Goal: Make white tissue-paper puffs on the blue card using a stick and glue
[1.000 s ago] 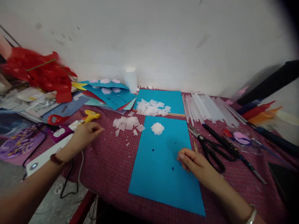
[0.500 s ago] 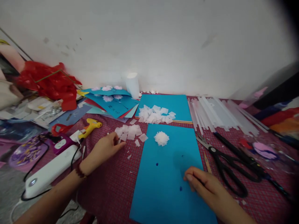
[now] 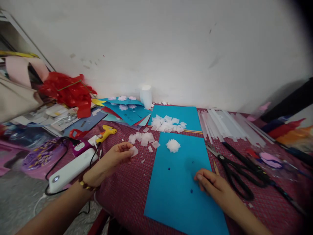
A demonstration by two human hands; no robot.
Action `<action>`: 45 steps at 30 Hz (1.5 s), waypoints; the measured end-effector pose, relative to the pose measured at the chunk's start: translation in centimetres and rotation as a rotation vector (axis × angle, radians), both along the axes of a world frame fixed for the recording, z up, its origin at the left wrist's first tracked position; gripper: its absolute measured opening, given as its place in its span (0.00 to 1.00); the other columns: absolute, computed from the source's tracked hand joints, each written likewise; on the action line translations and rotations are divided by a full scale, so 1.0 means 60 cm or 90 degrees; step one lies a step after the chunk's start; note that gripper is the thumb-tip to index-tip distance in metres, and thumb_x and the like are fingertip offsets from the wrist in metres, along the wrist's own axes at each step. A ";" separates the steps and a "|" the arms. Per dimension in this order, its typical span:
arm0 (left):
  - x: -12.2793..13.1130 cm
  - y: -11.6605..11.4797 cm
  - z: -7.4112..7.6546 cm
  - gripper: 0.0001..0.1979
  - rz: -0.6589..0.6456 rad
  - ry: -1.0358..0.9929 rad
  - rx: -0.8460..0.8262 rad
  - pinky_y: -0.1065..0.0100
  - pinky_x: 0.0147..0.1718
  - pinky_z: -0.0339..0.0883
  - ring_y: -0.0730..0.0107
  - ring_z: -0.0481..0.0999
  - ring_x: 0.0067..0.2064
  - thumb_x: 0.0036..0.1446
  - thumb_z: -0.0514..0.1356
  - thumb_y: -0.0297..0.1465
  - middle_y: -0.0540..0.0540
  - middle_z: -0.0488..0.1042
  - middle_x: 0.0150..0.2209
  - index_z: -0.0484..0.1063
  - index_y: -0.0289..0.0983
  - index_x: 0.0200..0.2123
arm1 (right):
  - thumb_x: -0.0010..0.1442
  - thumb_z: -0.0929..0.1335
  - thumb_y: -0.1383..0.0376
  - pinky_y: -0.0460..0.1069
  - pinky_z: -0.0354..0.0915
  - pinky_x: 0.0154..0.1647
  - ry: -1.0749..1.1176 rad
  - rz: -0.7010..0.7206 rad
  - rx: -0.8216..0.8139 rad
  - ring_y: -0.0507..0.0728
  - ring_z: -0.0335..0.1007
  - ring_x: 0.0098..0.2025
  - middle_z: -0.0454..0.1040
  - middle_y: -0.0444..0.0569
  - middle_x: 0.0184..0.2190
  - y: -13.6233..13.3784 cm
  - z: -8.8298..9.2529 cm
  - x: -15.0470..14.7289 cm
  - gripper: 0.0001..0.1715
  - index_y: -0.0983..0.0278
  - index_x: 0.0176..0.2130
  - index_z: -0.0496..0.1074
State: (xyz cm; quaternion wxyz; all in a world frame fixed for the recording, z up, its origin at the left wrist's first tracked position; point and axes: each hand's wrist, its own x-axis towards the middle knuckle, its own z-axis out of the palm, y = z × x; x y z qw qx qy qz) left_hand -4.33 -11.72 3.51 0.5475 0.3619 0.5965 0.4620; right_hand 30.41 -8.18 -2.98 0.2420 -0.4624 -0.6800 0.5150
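Observation:
My left hand [image 3: 119, 155] pinches a small white paper square [image 3: 134, 151] between thumb and fingertips, above the tablecloth. Just beyond it lies a loose scatter of similar paper squares [image 3: 144, 138]. My right hand [image 3: 210, 181] is closed at the right edge of a blue sheet [image 3: 181, 205], fingers curled; what they hold, if anything, is hidden. On that sheet sits a round, ruffled white paper flower [image 3: 173, 145], along with a few small dark blue dots. Beside my right hand, a pencil [image 3: 215, 167] lies partly hidden.
Large black scissors [image 3: 234, 173] lie right of the sheet, below white translucent strips [image 3: 225, 125]. More paper squares [image 3: 166, 123] are heaped on another blue sheet [image 3: 176, 111]. At left are a yellow glue gun [image 3: 107, 133], a white power strip [image 3: 70, 171] and cables. A wall stands behind.
My left hand has drawn back slightly from the scattered squares and now holds one paper square. My right hand has barely moved. The view has shifted a little to the left.

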 end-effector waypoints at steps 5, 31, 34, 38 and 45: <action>-0.032 0.008 0.000 0.14 0.033 0.147 0.009 0.73 0.25 0.59 0.78 0.65 0.23 0.41 0.68 0.36 0.53 0.69 0.25 0.73 0.35 0.30 | 0.63 0.60 0.52 0.45 0.57 0.23 -0.021 -0.009 0.011 0.51 0.58 0.22 0.62 0.40 0.20 0.000 -0.006 0.002 0.19 0.63 0.29 0.66; -0.088 0.064 -0.053 0.07 -0.351 0.591 0.009 0.72 0.24 0.52 0.73 0.61 0.24 0.47 0.56 0.33 0.53 0.63 0.21 0.63 0.37 0.21 | 0.63 0.59 0.50 0.46 0.59 0.24 -0.084 0.000 0.048 0.52 0.59 0.23 0.62 0.42 0.20 -0.001 -0.004 0.006 0.22 0.62 0.27 0.67; -0.096 0.063 -0.041 0.07 -0.351 0.558 0.015 0.72 0.24 0.54 0.74 0.61 0.25 0.48 0.55 0.34 0.53 0.63 0.22 0.63 0.37 0.23 | 0.61 0.60 0.48 0.45 0.59 0.22 -0.088 -0.007 0.052 0.52 0.60 0.22 0.63 0.42 0.19 -0.002 0.002 0.004 0.23 0.62 0.27 0.68; -0.102 0.075 -0.013 0.08 -0.324 0.521 0.027 0.72 0.24 0.54 0.75 0.61 0.24 0.49 0.55 0.36 0.54 0.62 0.23 0.63 0.37 0.25 | 0.60 0.61 0.47 0.45 0.59 0.23 -0.101 0.000 0.058 0.52 0.61 0.22 0.64 0.42 0.19 -0.002 0.008 0.001 0.23 0.61 0.26 0.67; -0.069 0.135 -0.015 0.10 -0.286 0.514 0.059 0.72 0.25 0.56 0.74 0.62 0.24 0.47 0.58 0.37 0.54 0.64 0.23 0.65 0.36 0.25 | 0.64 0.58 0.53 0.44 0.58 0.24 -0.093 0.026 0.058 0.52 0.58 0.24 0.60 0.41 0.21 -0.006 -0.002 0.003 0.20 0.62 0.27 0.65</action>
